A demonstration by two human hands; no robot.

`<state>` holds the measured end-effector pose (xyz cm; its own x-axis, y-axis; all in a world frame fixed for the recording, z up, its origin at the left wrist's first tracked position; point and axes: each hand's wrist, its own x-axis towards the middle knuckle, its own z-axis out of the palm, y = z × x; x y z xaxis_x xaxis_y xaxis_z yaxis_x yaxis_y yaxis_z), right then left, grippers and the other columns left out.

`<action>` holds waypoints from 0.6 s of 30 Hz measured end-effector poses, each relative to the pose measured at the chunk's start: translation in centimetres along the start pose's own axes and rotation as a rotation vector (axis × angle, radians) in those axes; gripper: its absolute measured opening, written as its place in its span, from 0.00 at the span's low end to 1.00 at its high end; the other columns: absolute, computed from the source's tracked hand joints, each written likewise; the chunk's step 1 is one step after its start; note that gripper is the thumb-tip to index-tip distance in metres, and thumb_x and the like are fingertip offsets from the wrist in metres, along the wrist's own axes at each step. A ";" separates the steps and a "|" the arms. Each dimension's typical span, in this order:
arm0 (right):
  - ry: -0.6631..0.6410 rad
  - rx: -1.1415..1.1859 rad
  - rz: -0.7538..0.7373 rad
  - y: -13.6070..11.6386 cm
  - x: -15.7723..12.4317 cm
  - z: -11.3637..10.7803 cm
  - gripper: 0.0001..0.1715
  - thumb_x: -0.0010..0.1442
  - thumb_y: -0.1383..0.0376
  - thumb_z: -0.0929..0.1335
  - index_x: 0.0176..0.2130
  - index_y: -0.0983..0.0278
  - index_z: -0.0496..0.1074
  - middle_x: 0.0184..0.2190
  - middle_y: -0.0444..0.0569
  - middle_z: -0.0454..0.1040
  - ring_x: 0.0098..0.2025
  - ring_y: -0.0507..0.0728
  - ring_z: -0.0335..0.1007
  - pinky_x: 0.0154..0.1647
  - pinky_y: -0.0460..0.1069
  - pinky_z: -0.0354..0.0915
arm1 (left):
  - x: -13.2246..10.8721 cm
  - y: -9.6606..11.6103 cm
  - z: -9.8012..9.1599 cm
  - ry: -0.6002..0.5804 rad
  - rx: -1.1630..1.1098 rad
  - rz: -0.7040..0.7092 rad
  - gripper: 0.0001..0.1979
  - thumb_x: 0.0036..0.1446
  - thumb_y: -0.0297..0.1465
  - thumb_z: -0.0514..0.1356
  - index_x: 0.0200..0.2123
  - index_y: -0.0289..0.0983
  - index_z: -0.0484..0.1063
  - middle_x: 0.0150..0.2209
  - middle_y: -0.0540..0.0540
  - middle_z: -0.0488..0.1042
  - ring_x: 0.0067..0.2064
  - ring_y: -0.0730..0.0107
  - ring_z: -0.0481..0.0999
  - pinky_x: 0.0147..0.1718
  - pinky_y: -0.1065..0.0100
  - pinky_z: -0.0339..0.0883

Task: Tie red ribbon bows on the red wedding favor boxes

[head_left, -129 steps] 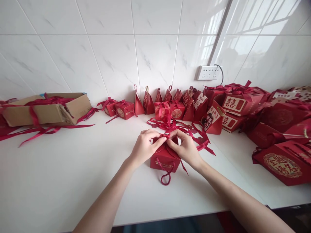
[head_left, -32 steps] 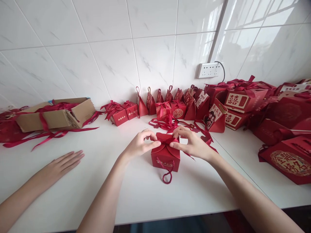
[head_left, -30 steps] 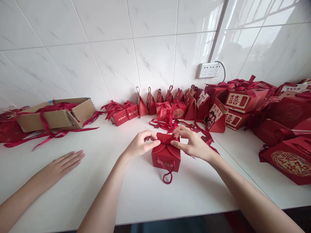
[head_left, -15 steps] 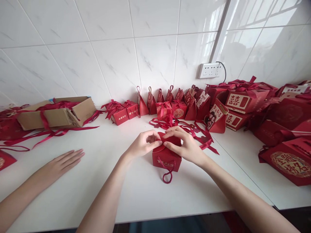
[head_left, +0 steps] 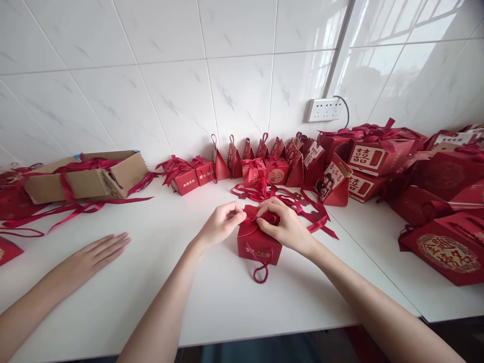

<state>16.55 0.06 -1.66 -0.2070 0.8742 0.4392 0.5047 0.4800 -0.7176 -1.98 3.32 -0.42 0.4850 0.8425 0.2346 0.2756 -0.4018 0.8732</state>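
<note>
A small red gift box point(head_left: 258, 242) with a red cord loop hanging down its front stands on the white counter point(head_left: 212, 297) in the middle. Across its petal-shaped top lies a red ribbon point(head_left: 260, 217). My left hand point(head_left: 221, 224) pinches the ribbon at the box's left top edge. My right hand point(head_left: 284, 226) is closed on the same ribbon at the right, its fingers curled over the top of the box. The knot itself is hidden under my fingers.
Another person's hand point(head_left: 96, 252) lies flat on the counter at the left. A cardboard box point(head_left: 81, 179) draped with ribbons sits at the far left. Small red boxes point(head_left: 264, 166) line the tiled wall; larger red boxes point(head_left: 434, 201) crowd the right. Loose ribbons point(head_left: 302, 201) trail behind.
Another person's hand has come to rest flat on the counter at the left. My hands drew apart along the ribbon, then closed together again over the box top.
</note>
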 end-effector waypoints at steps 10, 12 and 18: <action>0.009 0.039 0.292 -0.7 -0.2 -4.4 0.30 0.59 0.43 0.58 0.19 0.62 0.60 0.17 0.43 0.60 0.20 0.52 0.58 0.20 0.49 0.57 | -0.1 0.2 -0.4 -0.072 -0.050 -0.092 0.14 0.52 0.40 0.58 0.22 0.37 0.63 0.22 0.53 0.59 0.25 0.75 0.57 0.25 0.70 0.51; -0.109 0.048 0.412 -0.8 -0.3 -4.6 0.37 0.58 0.40 0.56 0.13 0.62 0.58 0.12 0.41 0.54 0.15 0.49 0.51 0.17 0.48 0.53 | -0.1 0.4 -0.5 -0.092 -0.039 -0.104 0.15 0.51 0.40 0.59 0.21 0.36 0.63 0.22 0.53 0.58 0.25 0.75 0.57 0.25 0.70 0.50; -0.226 0.040 0.509 -1.7 -0.4 -3.3 0.37 0.57 0.40 0.57 0.14 0.64 0.64 0.10 0.42 0.56 0.15 0.48 0.52 0.18 0.47 0.51 | -0.1 0.3 -0.8 -0.198 -0.172 -0.189 0.15 0.52 0.40 0.59 0.22 0.36 0.63 0.24 0.52 0.60 0.28 0.74 0.61 0.30 0.69 0.55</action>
<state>18.53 -1.36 1.11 -0.1220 0.9882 -0.0923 0.5568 -0.0088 -0.8306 -2.62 3.39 0.15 0.5950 0.8036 -0.0112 0.2396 -0.1641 0.9569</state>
